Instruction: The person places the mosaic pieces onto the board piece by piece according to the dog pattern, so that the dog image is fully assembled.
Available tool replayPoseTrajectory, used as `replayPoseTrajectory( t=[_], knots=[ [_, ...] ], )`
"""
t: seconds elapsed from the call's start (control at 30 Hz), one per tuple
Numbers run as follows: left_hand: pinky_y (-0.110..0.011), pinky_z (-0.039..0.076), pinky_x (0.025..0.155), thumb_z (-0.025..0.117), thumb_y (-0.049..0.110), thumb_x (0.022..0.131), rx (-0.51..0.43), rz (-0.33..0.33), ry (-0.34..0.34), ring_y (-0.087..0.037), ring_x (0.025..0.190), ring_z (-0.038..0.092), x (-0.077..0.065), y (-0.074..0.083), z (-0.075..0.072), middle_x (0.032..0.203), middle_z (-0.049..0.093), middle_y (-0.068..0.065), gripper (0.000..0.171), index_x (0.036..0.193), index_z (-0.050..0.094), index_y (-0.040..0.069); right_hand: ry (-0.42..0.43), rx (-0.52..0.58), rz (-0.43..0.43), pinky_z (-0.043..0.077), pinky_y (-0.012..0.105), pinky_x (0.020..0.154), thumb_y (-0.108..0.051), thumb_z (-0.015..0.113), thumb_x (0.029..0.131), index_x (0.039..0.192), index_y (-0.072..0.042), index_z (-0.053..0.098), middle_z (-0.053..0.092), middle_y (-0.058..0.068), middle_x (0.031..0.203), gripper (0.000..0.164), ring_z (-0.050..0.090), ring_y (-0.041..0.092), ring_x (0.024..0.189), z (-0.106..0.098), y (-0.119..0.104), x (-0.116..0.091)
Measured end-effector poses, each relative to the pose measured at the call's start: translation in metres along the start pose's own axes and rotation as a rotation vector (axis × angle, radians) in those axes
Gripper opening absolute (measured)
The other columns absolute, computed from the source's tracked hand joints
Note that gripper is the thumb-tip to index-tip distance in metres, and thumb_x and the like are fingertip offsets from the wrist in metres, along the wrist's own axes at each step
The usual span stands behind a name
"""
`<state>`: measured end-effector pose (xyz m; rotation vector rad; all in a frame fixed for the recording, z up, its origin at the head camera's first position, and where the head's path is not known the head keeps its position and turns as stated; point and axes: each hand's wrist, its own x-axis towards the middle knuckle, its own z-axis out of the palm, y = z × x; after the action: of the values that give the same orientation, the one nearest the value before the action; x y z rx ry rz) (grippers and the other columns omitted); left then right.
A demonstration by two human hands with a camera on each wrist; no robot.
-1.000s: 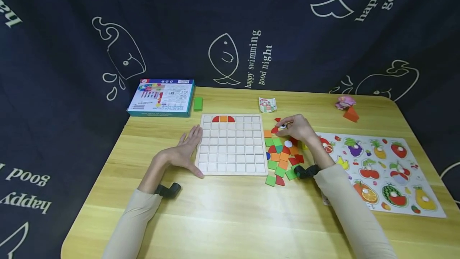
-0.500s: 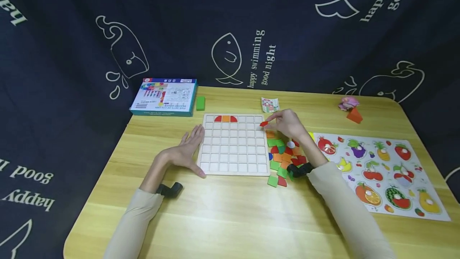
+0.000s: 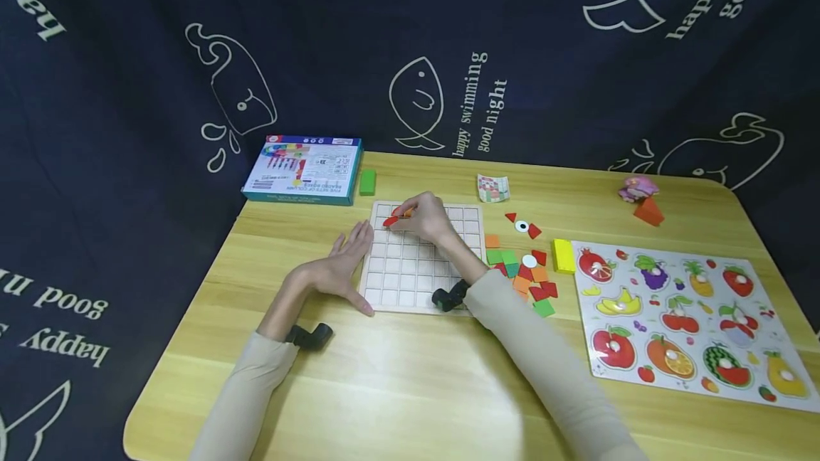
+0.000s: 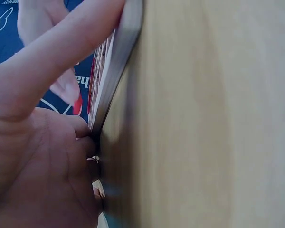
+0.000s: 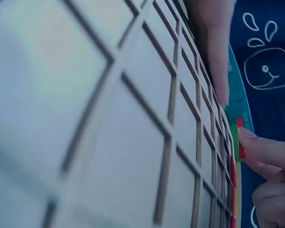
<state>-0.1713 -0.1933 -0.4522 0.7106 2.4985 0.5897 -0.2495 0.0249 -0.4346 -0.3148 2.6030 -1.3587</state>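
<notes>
My left hand (image 3: pixel 333 272) lies with fingers spread along the left edge of a pale wooden grid board (image 3: pixel 399 279); fingers and thumb touch the edge. Above the board's far left part, my right hand (image 3: pixel 428 219) pinches a small red tile (image 3: pixel 390 222) between thumb and fingertips. The right wrist view shows this red tile (image 5: pixel 241 137) held just above the board. An orange tile (image 3: pixel 408 213) sits in the far row, partly covered by the right hand. Beside the board's right edge lies a scatter of red, green and orange tiles (image 3: pixel 522 272), partly behind the right forearm.
A boxed toy (image 3: pixel 304 171) and a green block (image 3: pixel 367 182) lie behind the board at left. A small picture card (image 3: pixel 492 188) is at the back. On the right are a yellow block (image 3: pixel 564 257), a fruit puzzle board (image 3: pixel 695 326), a pink toy (image 3: pixel 637 188) and an orange-red block (image 3: pixel 649 212).
My right hand has picked up the red tile from the scatter and carried it left across the board to its far left part. The left hand stays at the board's edge.
</notes>
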Motion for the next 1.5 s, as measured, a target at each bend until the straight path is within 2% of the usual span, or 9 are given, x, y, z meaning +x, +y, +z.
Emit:
replayPoseTrajectory(
  t=[0.3,0.6,0.83,0.97,1.03,1.1,1.2,1.27,1.5],
  knots=[
    [-0.054,-0.012,0.121,0.084,0.060,0.058,-0.015,-0.003,-0.004,-0.027,0.147,-0.027,0.000,0.002,0.000,0.157,-0.031,-0.013,0.151,0.150,-0.021,0.004,0.023,-0.065,0.022,0.050,0.032,0.084,-0.015,0.085,0.073,0.091,-0.008,0.077,0.075,0.006,0.098,0.021,0.064,0.021,0.095,0.019,-0.009,0.008],
    [-0.055,-0.011,0.121,0.084,0.061,0.058,-0.018,-0.006,-0.003,-0.027,0.147,-0.026,0.000,0.003,0.000,0.157,-0.031,-0.014,0.151,0.151,-0.021,0.005,-0.050,-0.026,-0.011,0.050,0.034,0.088,-0.013,0.082,0.076,0.094,-0.010,0.079,0.075,0.007,0.107,0.019,0.064,0.024,0.106,0.016,-0.003,0.014],
    [-0.055,-0.010,0.121,0.085,0.059,0.058,-0.026,-0.006,0.000,-0.028,0.148,-0.025,0.000,0.005,0.000,0.158,-0.030,-0.014,0.150,0.151,-0.019,0.004,-0.088,-0.007,0.031,0.051,0.035,0.091,-0.012,0.081,0.076,0.095,-0.012,0.079,0.074,0.007,0.111,0.018,0.063,0.023,0.110,0.014,-0.002,0.016],
    [-0.056,-0.010,0.121,0.086,0.059,0.057,-0.040,-0.010,0.002,-0.029,0.148,-0.025,-0.001,0.005,0.001,0.158,-0.029,-0.014,0.151,0.151,-0.018,0.004,-0.087,0.018,0.045,0.050,0.028,0.086,-0.012,0.082,0.076,0.098,-0.013,0.078,0.073,0.004,0.112,0.022,0.062,0.020,0.106,0.009,0.001,0.014],
    [-0.055,-0.010,0.121,0.086,0.059,0.056,-0.038,-0.012,0.004,-0.028,0.148,-0.025,-0.001,0.005,0.000,0.158,-0.029,-0.013,0.152,0.151,-0.018,0.004,-0.072,0.037,0.024,0.047,0.023,0.074,-0.011,0.082,0.076,0.099,-0.012,0.078,0.075,0.003,0.109,0.024,0.062,0.017,0.092,0.002,0.003,0.011],
    [-0.055,-0.010,0.121,0.086,0.060,0.056,-0.033,-0.014,0.003,-0.028,0.148,-0.025,0.000,0.005,0.000,0.158,-0.029,-0.013,0.152,0.151,-0.019,0.004,-0.053,0.062,0.014,0.039,0.021,0.058,-0.011,0.082,0.075,0.101,-0.011,0.077,0.074,0.003,0.086,0.026,0.054,0.014,0.069,-0.010,0.007,0.004],
    [-0.054,-0.011,0.122,0.085,0.061,0.056,-0.023,-0.010,0.004,-0.028,0.148,-0.025,0.001,0.006,0.000,0.158,-0.029,-0.013,0.152,0.151,-0.019,0.004,-0.016,0.059,-0.016,0.026,0.020,0.044,-0.012,0.081,0.076,0.105,-0.009,0.076,0.053,-0.001,0.054,0.029,0.035,0.011,0.048,-0.038,0.014,-0.011],
    [-0.054,-0.011,0.122,0.085,0.062,0.055,-0.014,-0.011,0.002,-0.028,0.148,-0.024,0.001,0.007,0.000,0.158,-0.029,-0.014,0.152,0.151,-0.019,0.004,0.025,0.053,-0.010,0.022,0.022,0.041,-0.014,0.081,0.077,0.107,-0.010,0.075,0.034,-0.004,0.048,0.030,0.026,0.011,0.043,-0.060,0.021,-0.024],
    [-0.054,-0.011,0.122,0.086,0.060,0.055,-0.025,-0.028,-0.001,-0.027,0.148,-0.025,-0.003,0.007,0.000,0.158,-0.029,-0.012,0.152,0.151,-0.019,0.004,0.152,-0.023,0.098,0.022,0.028,0.043,-0.017,0.078,0.081,0.111,-0.011,0.074,0.029,-0.002,0.051,0.030,0.025,0.015,0.044,-0.124,0.060,-0.076]
  ],
)
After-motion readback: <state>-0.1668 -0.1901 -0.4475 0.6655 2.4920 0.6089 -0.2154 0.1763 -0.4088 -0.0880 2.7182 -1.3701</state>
